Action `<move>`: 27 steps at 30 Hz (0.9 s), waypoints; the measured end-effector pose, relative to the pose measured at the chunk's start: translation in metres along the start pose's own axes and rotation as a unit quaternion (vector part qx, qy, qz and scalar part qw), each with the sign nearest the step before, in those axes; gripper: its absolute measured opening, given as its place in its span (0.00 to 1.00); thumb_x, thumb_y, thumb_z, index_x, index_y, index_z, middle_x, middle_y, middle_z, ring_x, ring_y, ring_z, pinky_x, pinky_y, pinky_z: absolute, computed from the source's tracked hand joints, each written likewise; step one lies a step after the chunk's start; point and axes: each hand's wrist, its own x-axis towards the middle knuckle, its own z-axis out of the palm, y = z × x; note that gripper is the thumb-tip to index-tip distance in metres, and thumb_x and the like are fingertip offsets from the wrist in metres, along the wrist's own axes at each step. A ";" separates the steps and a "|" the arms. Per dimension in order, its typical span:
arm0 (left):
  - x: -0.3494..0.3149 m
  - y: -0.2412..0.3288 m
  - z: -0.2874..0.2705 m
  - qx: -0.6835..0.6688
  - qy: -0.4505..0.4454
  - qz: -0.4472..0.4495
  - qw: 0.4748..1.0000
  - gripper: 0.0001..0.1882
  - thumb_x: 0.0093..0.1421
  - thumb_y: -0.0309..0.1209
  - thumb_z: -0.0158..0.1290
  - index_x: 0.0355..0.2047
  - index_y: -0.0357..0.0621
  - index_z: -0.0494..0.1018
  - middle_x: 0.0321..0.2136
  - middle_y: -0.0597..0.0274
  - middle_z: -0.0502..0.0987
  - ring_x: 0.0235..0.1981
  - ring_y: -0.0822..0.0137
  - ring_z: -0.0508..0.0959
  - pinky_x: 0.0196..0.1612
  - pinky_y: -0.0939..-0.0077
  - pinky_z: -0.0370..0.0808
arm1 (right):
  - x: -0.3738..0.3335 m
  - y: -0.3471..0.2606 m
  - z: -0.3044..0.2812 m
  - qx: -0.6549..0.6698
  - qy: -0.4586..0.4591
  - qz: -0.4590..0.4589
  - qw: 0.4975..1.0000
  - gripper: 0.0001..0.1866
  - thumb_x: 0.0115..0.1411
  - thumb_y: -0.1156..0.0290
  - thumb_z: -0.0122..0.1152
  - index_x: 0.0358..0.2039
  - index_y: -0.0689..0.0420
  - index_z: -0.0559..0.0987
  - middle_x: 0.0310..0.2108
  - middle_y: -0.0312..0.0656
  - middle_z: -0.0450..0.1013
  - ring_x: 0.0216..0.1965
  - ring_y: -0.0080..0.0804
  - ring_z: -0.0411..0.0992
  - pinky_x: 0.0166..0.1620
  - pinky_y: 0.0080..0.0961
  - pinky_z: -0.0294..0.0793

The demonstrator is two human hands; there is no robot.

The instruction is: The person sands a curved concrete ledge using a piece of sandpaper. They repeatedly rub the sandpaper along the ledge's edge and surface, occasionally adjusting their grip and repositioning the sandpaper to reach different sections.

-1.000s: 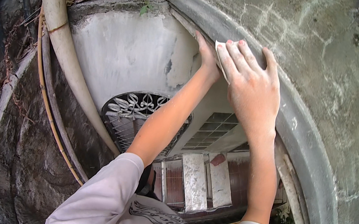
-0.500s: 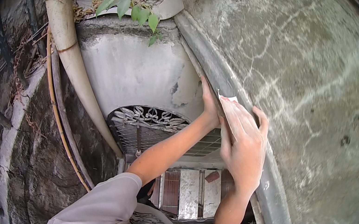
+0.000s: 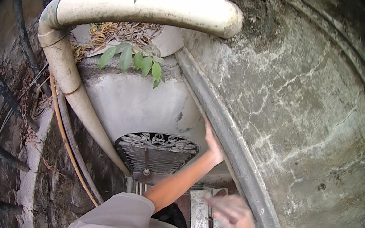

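Note:
My left hand [image 3: 214, 144] lies against the lower edge of a long grey ledge [image 3: 242, 159] along the cracked wall, fingers stretched out along it. Some of those fingers are hidden by the edge. My right hand [image 3: 240, 221] is off the ledge, below and to the right of the left one, smeared by motion. A thin brownish folded sheet [image 3: 220, 208], which looks like sandpaper, sticks out from its fingers to the left. The sheet's outline is blurred. My left arm reaches up in a grey short sleeve [image 3: 113, 217].
A thick pale pipe [image 3: 152, 4] arches across the top and runs down the left. Leafy twigs [image 3: 139, 61] hang over the grey wall [image 3: 141, 100]. Below is an arched metal grille [image 3: 157, 150]. Dark bars [image 3: 3, 85] and an orange hose [image 3: 64, 136] are on the left.
My right hand has come off the ledge and dropped down, carrying the folded sheet. The left hand still touches the ledge. The view has shifted, showing more of the pipe.

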 end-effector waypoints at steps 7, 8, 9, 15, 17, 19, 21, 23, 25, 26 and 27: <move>0.002 -0.003 -0.006 -0.024 0.016 -0.037 0.999 0.52 0.57 0.75 0.33 0.70 0.49 0.47 0.64 0.50 0.56 0.63 0.48 0.61 0.61 0.45 0.63 | -0.068 0.126 0.095 0.429 0.196 0.533 0.703 0.22 0.66 0.61 0.56 0.58 0.56 0.74 0.54 0.41 0.74 0.53 0.36 0.73 0.53 0.34 0.72; 0.001 -0.002 -0.005 -0.031 0.007 -0.047 0.998 0.53 0.57 0.75 0.34 0.70 0.50 0.48 0.64 0.50 0.57 0.63 0.48 0.61 0.61 0.45 0.63 | -0.069 0.143 0.096 0.565 0.325 0.497 0.573 0.22 0.67 0.63 0.52 0.59 0.57 0.71 0.53 0.41 0.74 0.52 0.36 0.73 0.52 0.34 0.72; 0.000 -0.001 -0.005 -0.029 0.009 -0.046 0.998 0.53 0.57 0.75 0.34 0.70 0.50 0.49 0.63 0.50 0.57 0.63 0.48 0.61 0.61 0.44 0.63 | -0.069 0.158 0.092 0.665 0.403 0.388 0.495 0.22 0.68 0.63 0.49 0.58 0.59 0.71 0.51 0.42 0.75 0.52 0.35 0.72 0.54 0.34 0.71; -0.005 0.006 0.003 -0.043 0.018 -0.072 0.996 0.52 0.55 0.76 0.36 0.68 0.51 0.55 0.60 0.52 0.63 0.59 0.49 0.67 0.57 0.45 0.68 | -0.055 0.182 0.050 0.749 0.512 0.152 0.393 0.21 0.69 0.62 0.49 0.58 0.59 0.72 0.50 0.42 0.75 0.52 0.36 0.72 0.54 0.35 0.71; -0.007 0.009 0.006 -0.052 0.022 -0.097 0.994 0.51 0.55 0.75 0.37 0.67 0.52 0.56 0.59 0.53 0.65 0.57 0.50 0.68 0.56 0.46 0.70 | -0.044 0.180 0.044 0.724 0.532 0.171 0.403 0.21 0.69 0.62 0.49 0.58 0.59 0.72 0.50 0.42 0.75 0.52 0.36 0.72 0.54 0.35 0.71; -0.008 0.011 0.009 -0.058 0.035 -0.089 0.994 0.48 0.56 0.74 0.37 0.66 0.54 0.58 0.57 0.55 0.67 0.56 0.51 0.70 0.55 0.47 0.71 | -0.036 0.179 0.039 0.701 0.548 0.197 0.412 0.21 0.69 0.62 0.49 0.58 0.60 0.72 0.50 0.43 0.75 0.52 0.36 0.72 0.54 0.35 0.71; -0.009 0.012 0.013 -0.049 0.051 -0.080 0.994 0.48 0.57 0.74 0.36 0.66 0.53 0.58 0.57 0.55 0.67 0.56 0.51 0.70 0.56 0.47 0.70 | -0.032 0.179 0.037 0.688 0.551 0.210 0.423 0.21 0.69 0.62 0.49 0.58 0.60 0.72 0.51 0.43 0.75 0.52 0.36 0.72 0.55 0.35 0.71; -0.009 0.013 0.017 -0.035 0.022 -0.071 0.997 0.52 0.54 0.77 0.36 0.66 0.52 0.60 0.55 0.55 0.68 0.54 0.54 0.71 0.54 0.49 0.71 | -0.032 0.180 0.036 0.675 0.551 0.225 0.435 0.21 0.69 0.62 0.49 0.58 0.60 0.72 0.51 0.43 0.74 0.52 0.36 0.72 0.55 0.35 0.71; -0.010 0.013 0.020 -0.025 0.027 -0.062 0.997 0.53 0.52 0.79 0.36 0.65 0.51 0.60 0.55 0.55 0.68 0.54 0.54 0.71 0.53 0.50 0.72 | -0.032 0.181 0.034 0.663 0.545 0.241 0.453 0.21 0.69 0.62 0.49 0.58 0.60 0.72 0.51 0.43 0.74 0.52 0.36 0.72 0.55 0.35 0.71; -0.011 0.013 0.022 -0.025 0.033 -0.054 0.998 0.53 0.53 0.78 0.36 0.65 0.52 0.60 0.55 0.55 0.68 0.54 0.54 0.71 0.54 0.50 0.72 | -0.033 0.182 0.033 0.657 0.542 0.247 0.462 0.21 0.69 0.62 0.49 0.58 0.60 0.72 0.51 0.43 0.74 0.53 0.36 0.72 0.55 0.35 0.71; -0.011 0.013 0.022 -0.025 0.038 -0.047 0.998 0.52 0.53 0.78 0.36 0.65 0.52 0.60 0.55 0.55 0.68 0.54 0.54 0.71 0.54 0.49 0.71 | -0.033 0.183 0.032 0.652 0.536 0.253 0.473 0.21 0.69 0.62 0.49 0.58 0.60 0.72 0.51 0.43 0.74 0.53 0.36 0.72 0.55 0.35 0.71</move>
